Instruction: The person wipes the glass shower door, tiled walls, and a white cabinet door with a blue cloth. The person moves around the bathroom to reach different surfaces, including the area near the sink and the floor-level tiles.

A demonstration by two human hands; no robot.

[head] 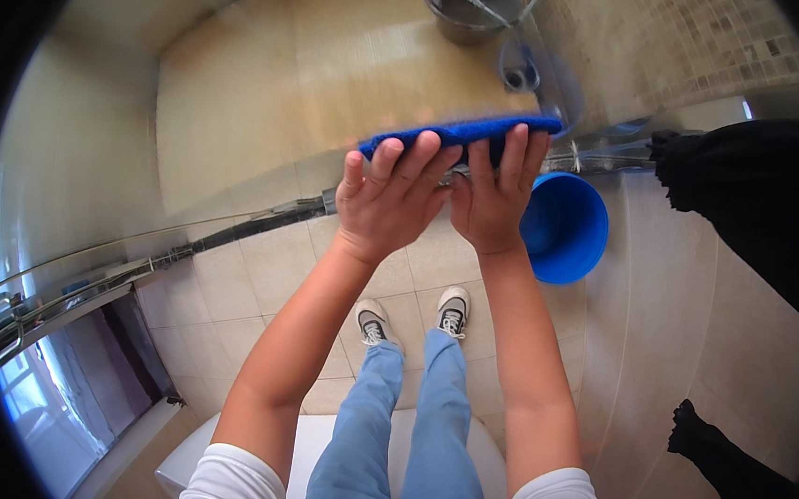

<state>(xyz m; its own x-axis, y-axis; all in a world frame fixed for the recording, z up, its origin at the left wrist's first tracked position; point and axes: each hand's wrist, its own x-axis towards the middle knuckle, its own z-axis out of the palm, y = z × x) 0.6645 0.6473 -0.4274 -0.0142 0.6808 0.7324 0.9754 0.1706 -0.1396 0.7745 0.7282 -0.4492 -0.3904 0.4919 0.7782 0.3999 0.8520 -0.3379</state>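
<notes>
A folded blue cloth (466, 132) stands on edge across both my hands, pressed along what looks like a clear glass panel. My left hand (395, 203) lies flat against it with the fingers spread. Beside it, thumbs almost meeting, my right hand (497, 194) presses the cloth's right part with its fingers extended. Both arms reach straight forward. My palms and the cloth's near face are partly hidden. Just right of my right hand, a blue plastic bucket (571, 228) rests on the tiled floor (274, 275).
A dark metal track (253, 225) crosses the floor. Beyond it are a grey bucket (463, 26), a blurred ring-shaped object (520, 79) and mosaic tiles (732, 47). Black fabric (763, 187) hangs at right. Behind my legs sits a white rounded fixture (317, 447), perhaps a toilet lid.
</notes>
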